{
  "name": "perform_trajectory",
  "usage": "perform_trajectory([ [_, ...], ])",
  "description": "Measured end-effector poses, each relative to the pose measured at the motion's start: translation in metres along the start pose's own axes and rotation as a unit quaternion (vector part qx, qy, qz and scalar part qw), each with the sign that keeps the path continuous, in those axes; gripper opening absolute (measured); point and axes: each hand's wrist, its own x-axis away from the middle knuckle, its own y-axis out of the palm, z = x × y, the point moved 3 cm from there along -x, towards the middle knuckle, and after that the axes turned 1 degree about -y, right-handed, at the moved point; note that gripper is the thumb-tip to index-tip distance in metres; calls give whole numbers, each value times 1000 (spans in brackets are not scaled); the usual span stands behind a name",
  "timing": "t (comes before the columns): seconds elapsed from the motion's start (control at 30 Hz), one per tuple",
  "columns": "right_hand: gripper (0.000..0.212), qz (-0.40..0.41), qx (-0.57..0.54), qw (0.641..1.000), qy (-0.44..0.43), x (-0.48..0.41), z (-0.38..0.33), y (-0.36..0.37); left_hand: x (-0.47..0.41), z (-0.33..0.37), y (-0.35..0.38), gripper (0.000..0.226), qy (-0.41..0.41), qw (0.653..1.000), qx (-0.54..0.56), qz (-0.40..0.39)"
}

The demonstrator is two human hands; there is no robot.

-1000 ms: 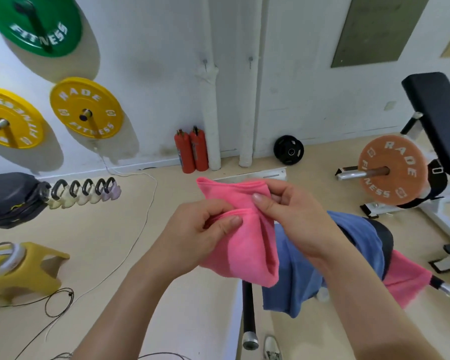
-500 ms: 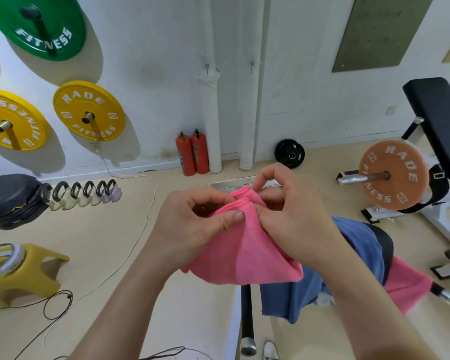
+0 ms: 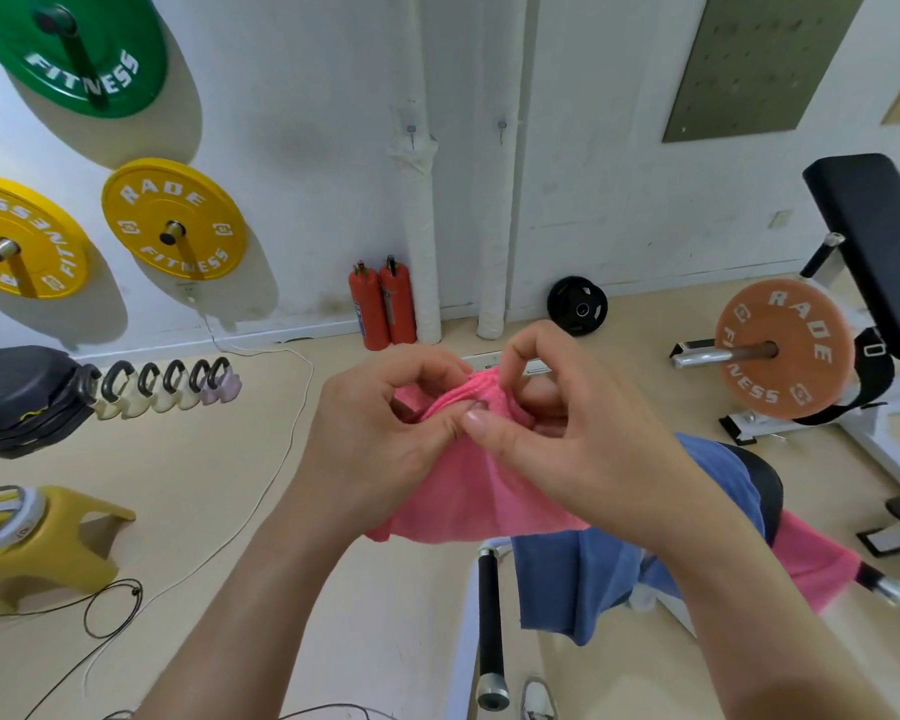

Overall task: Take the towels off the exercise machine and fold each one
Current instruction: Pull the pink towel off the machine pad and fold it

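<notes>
I hold a folded pink towel [image 3: 468,491] in the air in front of me. My left hand [image 3: 385,433] pinches its upper edge from the left, and my right hand [image 3: 557,433] pinches the same edge from the right, thumbs nearly touching. Below my right forearm a blue towel [image 3: 578,584] hangs over the black pad of the exercise machine [image 3: 765,485]. A second pink towel [image 3: 811,558] drapes over the machine's bar further right. My right arm hides part of the blue towel.
A black-gripped handle [image 3: 489,615] of the machine points toward me. Yellow and green weight plates [image 3: 172,220] hang on the wall; two red extinguishers [image 3: 383,304] stand by white pipes. An orange plate [image 3: 785,350] sits on a bench rack right. Cables [image 3: 110,605] and a yellow stool [image 3: 48,543] lie left.
The pink towel went from hanging long between my hands to a shorter, wider fold. Both hands came together at its top edge and now pinch it close.
</notes>
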Motion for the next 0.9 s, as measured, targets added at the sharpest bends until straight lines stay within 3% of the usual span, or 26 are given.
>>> perform_trajectory([
  [0.13,24,-10,11,1000,-4,-2,9,-1,1,-4,-3,17,5,999,-42,-15],
  [0.23,24,-20,3,1000,2,-2,13,0,3,-8,-7,22,-51,992,-21,-115],
  [0.33,27,-11,-6,1000,2,-2,13,3,10,-17,-8,30,-44,970,-101,-218],
  [0.43,31,37,-2,999,-6,-2,14,5,21,-22,-11,34,-38,958,-136,-250],
  [0.6,25,173,62,983,-31,7,24,12,35,-28,-29,39,-16,985,-85,-152],
  [0.73,21,214,72,973,-45,10,28,12,35,-25,-34,28,-66,996,33,-39],
  [0.8,19,217,62,973,-45,6,31,9,33,-29,-33,12,-109,985,132,23],
  [0.9,20,209,39,976,-47,-5,36,0,26,-45,-29,17,-178,948,252,78],
])
